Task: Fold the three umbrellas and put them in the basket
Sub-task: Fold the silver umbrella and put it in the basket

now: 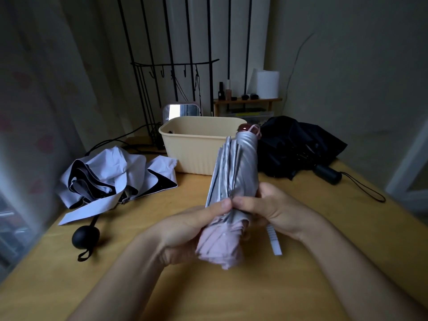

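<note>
Centrally, left hand point(185, 230), right hand point(275, 212) tight around silver umbrella point(240, 165); behind: basket point(192, 144), white umbrella point(108, 172), black umbrella point(298, 144).

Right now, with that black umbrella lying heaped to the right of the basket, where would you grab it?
Probably by its black handle, coming from the near right. It sticks out bare from the crumpled canopy of the black umbrella, firm and round, while the cloth is loose. The right hand is nearer, but it and the left hand grip the silver umbrella now.
</note>
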